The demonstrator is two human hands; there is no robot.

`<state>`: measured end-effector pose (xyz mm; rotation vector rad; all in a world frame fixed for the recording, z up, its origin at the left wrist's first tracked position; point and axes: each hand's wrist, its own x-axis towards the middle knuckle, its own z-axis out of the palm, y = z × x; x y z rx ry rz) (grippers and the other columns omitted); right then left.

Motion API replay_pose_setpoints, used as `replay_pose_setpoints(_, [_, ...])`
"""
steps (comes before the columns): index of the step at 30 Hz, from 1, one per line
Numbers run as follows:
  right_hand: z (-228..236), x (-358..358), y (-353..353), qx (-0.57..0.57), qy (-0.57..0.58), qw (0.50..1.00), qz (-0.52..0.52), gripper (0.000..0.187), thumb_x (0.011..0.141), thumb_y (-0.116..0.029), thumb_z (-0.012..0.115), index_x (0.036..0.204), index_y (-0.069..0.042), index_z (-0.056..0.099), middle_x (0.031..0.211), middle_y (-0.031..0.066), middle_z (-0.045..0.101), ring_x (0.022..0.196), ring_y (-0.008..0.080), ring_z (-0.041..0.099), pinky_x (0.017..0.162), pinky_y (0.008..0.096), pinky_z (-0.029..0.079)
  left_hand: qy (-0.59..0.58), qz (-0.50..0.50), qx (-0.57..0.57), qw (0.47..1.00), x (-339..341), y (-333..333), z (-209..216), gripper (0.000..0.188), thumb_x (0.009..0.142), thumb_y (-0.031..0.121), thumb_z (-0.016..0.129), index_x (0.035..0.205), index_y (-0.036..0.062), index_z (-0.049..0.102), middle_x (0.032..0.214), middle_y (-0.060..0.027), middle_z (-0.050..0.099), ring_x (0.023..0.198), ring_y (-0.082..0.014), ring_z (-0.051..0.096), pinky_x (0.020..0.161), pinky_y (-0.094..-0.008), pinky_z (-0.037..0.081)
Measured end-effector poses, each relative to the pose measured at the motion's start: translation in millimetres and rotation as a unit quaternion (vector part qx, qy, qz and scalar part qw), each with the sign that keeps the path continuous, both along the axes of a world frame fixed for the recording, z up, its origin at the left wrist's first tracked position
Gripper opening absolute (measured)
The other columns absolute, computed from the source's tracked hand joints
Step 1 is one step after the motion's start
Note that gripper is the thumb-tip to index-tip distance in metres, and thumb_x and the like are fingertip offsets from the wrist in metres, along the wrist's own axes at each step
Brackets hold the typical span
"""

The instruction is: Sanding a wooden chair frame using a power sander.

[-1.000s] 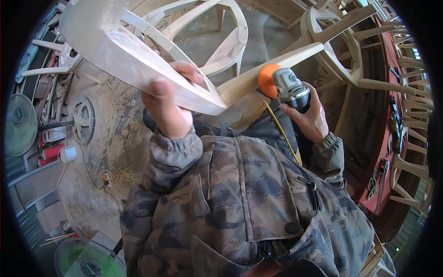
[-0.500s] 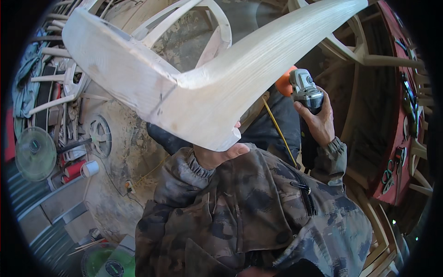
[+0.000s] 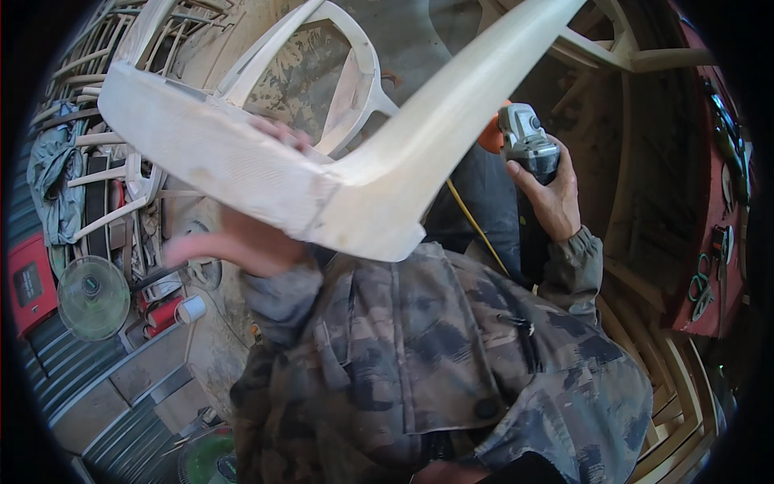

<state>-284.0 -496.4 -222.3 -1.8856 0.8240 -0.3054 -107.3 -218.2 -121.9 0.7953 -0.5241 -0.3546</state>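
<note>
A pale, bare wooden chair frame (image 3: 387, 173) spans the upper middle, its broad flat rail meeting a curved, tapering leg at a corner. My left hand (image 3: 254, 242), smeared by motion, reaches around the rail from beneath. Its fingertips show past the rail's far edge, the thumb sticks out to the left, and the palm is partly hidden. In my right hand (image 3: 556, 189) is a grey and black angle grinder (image 3: 528, 141), gripped by its body. The grinder's orange round pad (image 3: 490, 135) is partly hidden by the leg; whether they touch I cannot tell.
On the right a red bench (image 3: 709, 282) carries green-handled scissors (image 3: 700, 278) and other tools. Bent wooden parts (image 3: 677, 387) lie at the lower right. A fan (image 3: 93, 298), a red cabinet (image 3: 32, 284) and stacked wooden pieces (image 3: 97, 137) are at the left. A yellow cord (image 3: 476, 226) runs past my leg.
My left hand has moved from the corner of the chair frame leftward along the rail. The frame has turned, its leg now steeper. The grinder stays in my right hand, shifted slightly left.
</note>
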Motion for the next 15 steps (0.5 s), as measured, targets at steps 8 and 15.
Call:
replay_pose_setpoints(8, [-32.5,-7.2,-3.8,0.004,-0.03,0.999,0.012,0.071,0.079,-0.034,0.08,0.132,0.001,0.048,0.113,0.0209,0.067,0.108,0.0307,0.065,0.094,0.0387,0.049,-0.023,0.154,0.307,0.939,-1.6,-67.0,46.1,0.128,0.067,0.092,0.049,0.134,-0.0165,0.037,0.124,-0.0201,0.058,0.114,-0.0319,0.057,0.102,-0.046,0.046])
replay_pose_setpoints(15, [-112.4,-12.2,-17.6,-0.016,-0.048,0.998,0.039,0.058,0.085,-0.031,0.072,0.129,0.0,0.049,0.112,0.0288,0.066,0.108,0.0421,0.064,0.09,0.045,0.05,0.156,-0.095,0.108,0.977,-7.8,-151.7,-4.7,0.077,0.084,0.064,0.066,0.129,0.0036,0.049,0.116,-0.0126,0.059,0.113,-0.028,0.054,0.1,-0.0483,0.042])
